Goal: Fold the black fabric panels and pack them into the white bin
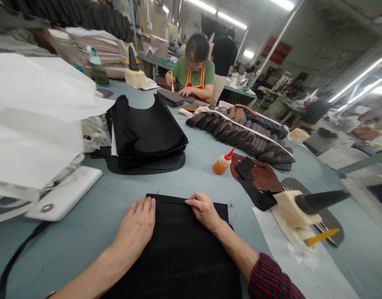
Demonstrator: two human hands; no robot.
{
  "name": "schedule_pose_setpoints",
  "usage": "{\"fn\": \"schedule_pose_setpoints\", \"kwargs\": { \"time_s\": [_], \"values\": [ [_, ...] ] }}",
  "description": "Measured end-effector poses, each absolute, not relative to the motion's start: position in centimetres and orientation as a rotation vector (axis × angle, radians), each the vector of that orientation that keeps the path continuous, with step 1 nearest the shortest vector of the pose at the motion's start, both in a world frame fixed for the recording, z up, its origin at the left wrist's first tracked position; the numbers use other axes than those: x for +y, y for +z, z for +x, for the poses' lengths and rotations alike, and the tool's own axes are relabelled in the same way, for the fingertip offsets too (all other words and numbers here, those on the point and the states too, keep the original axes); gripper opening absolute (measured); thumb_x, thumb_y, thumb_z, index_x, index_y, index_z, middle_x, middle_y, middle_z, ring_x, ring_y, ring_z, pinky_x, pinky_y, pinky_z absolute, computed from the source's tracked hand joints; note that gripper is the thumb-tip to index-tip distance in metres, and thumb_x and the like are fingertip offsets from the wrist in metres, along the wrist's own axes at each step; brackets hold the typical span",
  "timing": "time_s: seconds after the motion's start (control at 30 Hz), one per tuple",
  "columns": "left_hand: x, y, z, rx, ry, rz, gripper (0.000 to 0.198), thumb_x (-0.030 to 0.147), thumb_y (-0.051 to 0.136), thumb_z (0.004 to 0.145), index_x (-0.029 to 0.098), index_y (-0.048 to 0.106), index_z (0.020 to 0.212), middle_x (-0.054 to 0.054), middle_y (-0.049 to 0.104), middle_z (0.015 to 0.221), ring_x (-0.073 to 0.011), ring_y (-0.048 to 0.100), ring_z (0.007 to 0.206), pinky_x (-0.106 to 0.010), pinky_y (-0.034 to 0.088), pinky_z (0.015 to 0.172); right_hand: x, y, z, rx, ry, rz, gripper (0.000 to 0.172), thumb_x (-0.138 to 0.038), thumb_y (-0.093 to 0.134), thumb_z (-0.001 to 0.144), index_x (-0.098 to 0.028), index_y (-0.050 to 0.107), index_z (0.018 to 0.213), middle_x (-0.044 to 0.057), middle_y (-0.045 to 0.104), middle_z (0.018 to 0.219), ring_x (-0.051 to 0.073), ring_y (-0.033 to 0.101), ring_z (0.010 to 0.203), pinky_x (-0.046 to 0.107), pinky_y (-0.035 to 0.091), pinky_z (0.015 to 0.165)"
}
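Observation:
A black fabric piece point(184, 253) lies flat on the blue-green table in front of me, with a narrow folded strip along its far edge. My left hand point(137, 222) rests flat on its left side, fingers stretched out together near the far left corner. At the folded edge, right of the middle, my right hand point(203, 209) has thumb and forefinger pinched on the fabric, the other fingers curled. Beyond my hands sits a stack of black fabric pieces point(153, 128). A small bottle of amber liquid with a red nozzle point(222, 164) stands past my right hand.
On the right are brown and black pieces point(262, 176), a cream glue pot with a black cone point(290, 207) and a yellow-handled tool point(323, 236). A white slab point(64, 193) and white sheets point(38, 120) occupy the left. Across the table a co-worker point(195, 70) holds a brush.

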State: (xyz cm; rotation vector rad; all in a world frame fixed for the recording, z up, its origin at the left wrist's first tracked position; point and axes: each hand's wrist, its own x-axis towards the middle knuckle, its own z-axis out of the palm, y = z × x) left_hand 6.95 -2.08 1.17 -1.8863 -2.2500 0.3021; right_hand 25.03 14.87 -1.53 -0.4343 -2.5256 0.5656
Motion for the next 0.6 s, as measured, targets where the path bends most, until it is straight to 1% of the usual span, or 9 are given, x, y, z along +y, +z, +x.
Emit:
{"fn": "schedule_pose_setpoints", "kwargs": {
  "time_s": [0.07,0.17,0.2,0.27,0.33,0.4,0.43,0.53,0.6],
  "values": [
    [-1.9,1.6,6.8,-2.251,0.311,-1.892,0.055,0.0,0.03,0.085,0.009,0.047,0.136,-0.023,0.058,0.131,-0.0314,0.056,0.121,-0.045,0.042,0.103,15.4,-1.5,26.5,-2.516,0.573,-0.466,0.024,-0.01,0.05,0.091,-0.02,0.07,0.099,0.005,0.059,0.086,0.015,0.053,0.079,0.027,0.043,0.07],
    [-1.5,2.4,7.1,-2.248,0.307,-1.885,0.063,-0.001,0.031,0.085,0.025,0.039,0.141,-0.022,0.062,0.124,-0.0303,0.06,0.115,-0.047,0.043,0.1,16.0,-1.4,28.6,-2.529,0.526,-0.499,0.024,-0.01,0.051,0.091,-0.021,0.071,0.097,0.005,0.06,0.086,0.015,0.054,0.079,0.028,0.042,0.07],
    [-1.3,2.5,7.3,-2.241,0.308,-1.886,0.064,-0.001,0.031,0.085,0.028,0.039,0.141,-0.021,0.064,0.12,-0.0302,0.061,0.114,-0.048,0.043,0.099,16.2,-1.4,29.3,-2.534,0.506,-0.507,0.024,-0.011,0.051,0.091,-0.021,0.071,0.098,0.005,0.06,0.086,0.015,0.054,0.079,0.028,0.042,0.07],
    [-1.0,2.6,7.7,-2.208,0.302,-1.902,0.061,0.0,0.032,0.085,0.026,0.044,0.139,-0.021,0.065,0.116,-0.0311,0.06,0.114,-0.05,0.041,0.099,16.7,-1.2,31.0,-2.545,0.468,-0.533,0.024,-0.011,0.051,0.091,-0.022,0.071,0.099,0.005,0.061,0.086,0.015,0.054,0.079,0.029,0.042,0.071],
    [-0.7,2.5,8.3,-2.138,0.291,-1.943,0.055,0.001,0.033,0.084,0.017,0.052,0.134,-0.021,0.063,0.117,-0.0315,0.058,0.114,-0.048,0.042,0.099,17.1,-0.8,32.9,-2.548,0.43,-0.578,0.023,-0.012,0.051,0.092,-0.022,0.071,0.099,0.005,0.062,0.085,0.015,0.054,0.079,0.029,0.042,0.072],
    [-0.4,2.5,8.9,-2.073,0.298,-1.982,0.054,0.0,0.033,0.083,0.01,0.055,0.131,-0.022,0.063,0.115,-0.03,0.059,0.108,-0.044,0.044,0.095,17.4,-0.5,34.6,-2.537,0.382,-0.635,0.022,-0.012,0.052,0.092,-0.022,0.071,0.097,0.004,0.062,0.085,0.015,0.054,0.08,0.03,0.042,0.073],
    [-0.2,2.5,9.2,-2.052,0.308,-1.999,0.056,-0.001,0.033,0.082,0.011,0.052,0.133,-0.02,0.064,0.11,-0.0284,0.061,0.102,-0.043,0.046,0.091,17.5,-0.4,35.3,-2.528,0.349,-0.658,0.021,-0.013,0.053,0.092,-0.022,0.072,0.096,0.004,0.063,0.085,0.015,0.054,0.08,0.03,0.042,0.073],
    [0.2,2.7,9.9,-2.038,0.343,-2.033,0.065,-0.002,0.031,0.082,0.024,0.04,0.142,-0.014,0.065,0.089,-0.0255,0.062,0.081,-0.042,0.048,0.077,17.5,-0.5,36.8,-2.508,0.238,-0.688,0.02,-0.013,0.053,0.091,-0.021,0.071,0.094,0.004,0.064,0.083,0.016,0.054,0.079,0.031,0.042,0.072],
    [0.5,2.8,10.2,-2.013,0.335,-2.053,0.065,-0.001,0.032,0.082,0.026,0.042,0.141,-0.013,0.064,0.089,-0.0259,0.062,0.08,-0.043,0.047,0.076,17.4,-0.8,37.3,-2.505,0.193,-0.696,0.021,-0.011,0.052,0.091,-0.02,0.07,0.095,0.005,0.064,0.083,0.016,0.054,0.078,0.03,0.044,0.07]
  ]
}}
